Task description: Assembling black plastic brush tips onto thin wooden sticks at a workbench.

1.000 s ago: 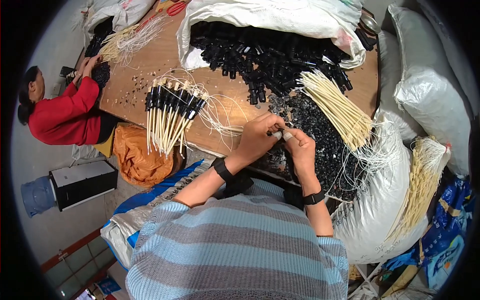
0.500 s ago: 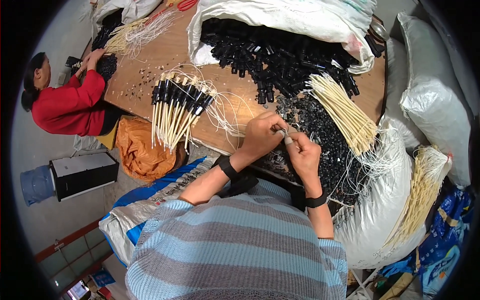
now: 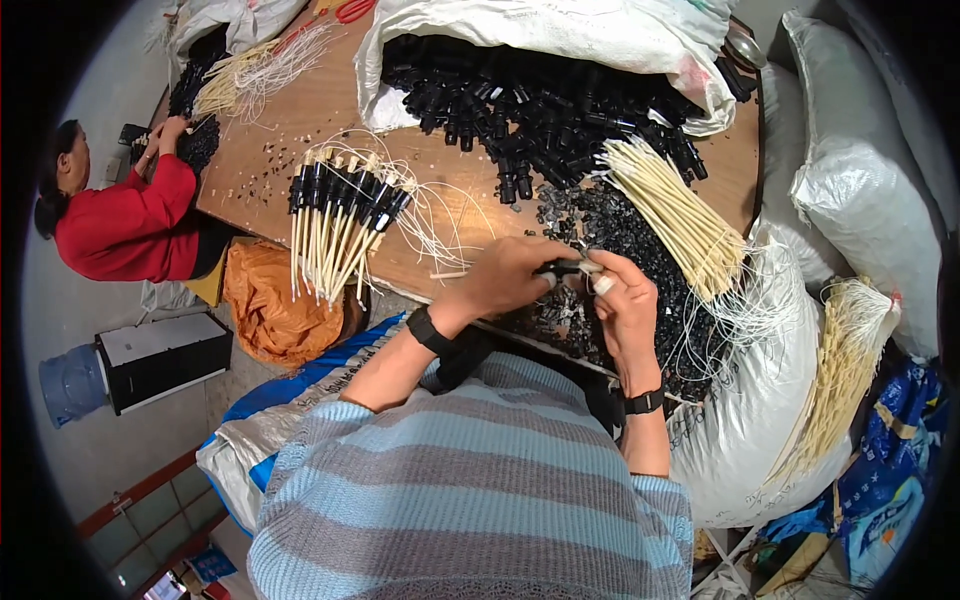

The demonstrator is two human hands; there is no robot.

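Observation:
My left hand (image 3: 505,275) is closed around a black plastic fitting (image 3: 560,267). From the other side of this fist pokes a cream-coloured tube (image 3: 450,275), which seems to belong to the same piece. At the fitting's right end, my right hand (image 3: 628,300) pinches with thumb and fingertips; a pale bit shows there, too small to name. White tape wraps one right finger. Beneath both hands spreads a heap of small black plastic pieces (image 3: 650,240). To the left lies a bundle of cream tubes with black fittings (image 3: 340,215), thin white wires trailing from it.
A white sack (image 3: 560,22) spills black fittings (image 3: 530,130) onto the wooden table (image 3: 270,190). Cream tubes (image 3: 680,225) with white wires lie at right, beside full white sacks (image 3: 860,180). A person in red (image 3: 130,220) works at the far left, near an orange bag (image 3: 280,305).
The black fitting now shows between my hands, where before my fingertips met over something tiny. My right hand has turned and moved slightly right. The whole view has shifted a little.

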